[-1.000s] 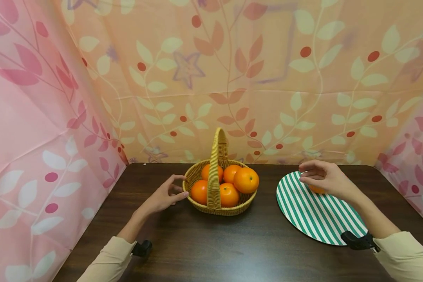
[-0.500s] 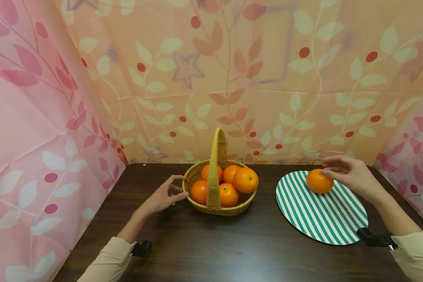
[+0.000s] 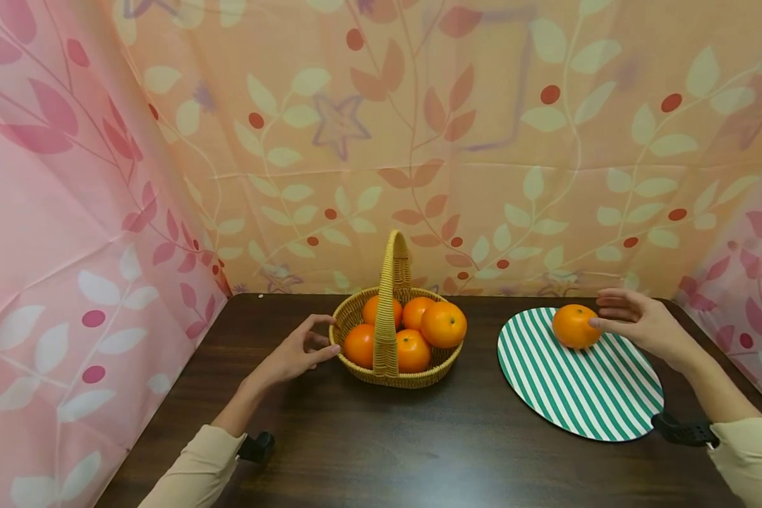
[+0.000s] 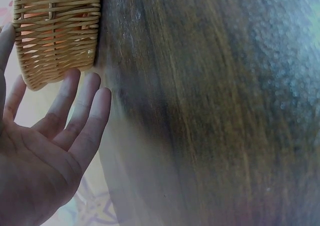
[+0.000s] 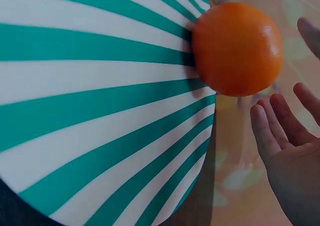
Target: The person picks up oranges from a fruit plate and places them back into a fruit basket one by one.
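Note:
A yellow wicker basket [image 3: 413, 382] with a tall arched handle [image 3: 385, 346] holds several oranges [image 3: 443, 325]. My left hand [image 3: 297, 353] is at its left side, fingers spread and relaxed, thumb and index finger at the rim. The left wrist view shows these fingers against the woven basket wall [image 4: 57, 48], not wrapped round it. On the right, a single orange [image 3: 574, 326] rests near the far edge of a round green-and-white striped mat [image 3: 571, 395]. Just right of that orange, my right hand [image 3: 644, 326] is open, its fingers apart from the fruit [image 5: 237, 48] in the right wrist view.
Both the basket and the mat stand on a dark wooden table [image 3: 381, 451]. A patterned orange cloth [image 3: 482, 176] hangs behind the table's far edge, and a pink one [image 3: 70, 247] at the left.
My right hand has drawn back to the right off the orange on the mat, uncovering it. The left hand and basket have stayed in place.

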Demonstrator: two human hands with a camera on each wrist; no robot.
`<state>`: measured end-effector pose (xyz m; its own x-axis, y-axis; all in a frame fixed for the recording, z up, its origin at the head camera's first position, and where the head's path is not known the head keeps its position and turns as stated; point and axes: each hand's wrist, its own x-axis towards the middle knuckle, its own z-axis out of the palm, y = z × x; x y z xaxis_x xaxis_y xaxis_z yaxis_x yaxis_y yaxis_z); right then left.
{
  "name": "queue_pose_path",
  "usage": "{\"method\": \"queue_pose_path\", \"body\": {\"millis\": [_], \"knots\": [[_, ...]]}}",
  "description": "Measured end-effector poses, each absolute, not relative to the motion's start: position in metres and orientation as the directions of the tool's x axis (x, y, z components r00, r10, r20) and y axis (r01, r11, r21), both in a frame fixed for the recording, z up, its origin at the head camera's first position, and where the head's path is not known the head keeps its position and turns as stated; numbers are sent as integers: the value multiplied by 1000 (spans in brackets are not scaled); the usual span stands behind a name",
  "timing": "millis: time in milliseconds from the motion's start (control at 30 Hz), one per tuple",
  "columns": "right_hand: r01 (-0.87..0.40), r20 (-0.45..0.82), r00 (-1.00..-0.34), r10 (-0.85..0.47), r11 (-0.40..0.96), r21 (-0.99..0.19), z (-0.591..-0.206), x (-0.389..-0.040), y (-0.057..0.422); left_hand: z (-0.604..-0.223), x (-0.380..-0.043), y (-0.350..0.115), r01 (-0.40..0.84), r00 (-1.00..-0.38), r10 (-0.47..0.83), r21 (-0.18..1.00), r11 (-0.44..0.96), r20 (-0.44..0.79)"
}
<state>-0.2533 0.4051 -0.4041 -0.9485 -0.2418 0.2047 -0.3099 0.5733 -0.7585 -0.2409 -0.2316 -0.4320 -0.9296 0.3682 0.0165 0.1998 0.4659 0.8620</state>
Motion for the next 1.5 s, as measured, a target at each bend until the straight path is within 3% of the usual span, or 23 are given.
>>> {"method": "queue_pose_path", "body": {"millis": [433, 900, 1233, 1500], "knots": [[-237, 0, -929, -371, 592, -770, -414, -262, 401, -433, -241, -230, 189, -932, 361, 864, 467, 9], [-297, 49, -933, -356, 689, -661, -414, -269, 396, -434, -241, -231, 190, -936, 352, 860, 473, 13], [-298, 91, -936, -339, 632, -715, -403, -274, 381, -435, -242, -230, 188, -936, 353, 855, 483, 7], [-384, 190, -908, -374, 558, -736, -388, -278, 348, -432, -241, -231, 180, -938, 346, 856, 485, 1]]}}
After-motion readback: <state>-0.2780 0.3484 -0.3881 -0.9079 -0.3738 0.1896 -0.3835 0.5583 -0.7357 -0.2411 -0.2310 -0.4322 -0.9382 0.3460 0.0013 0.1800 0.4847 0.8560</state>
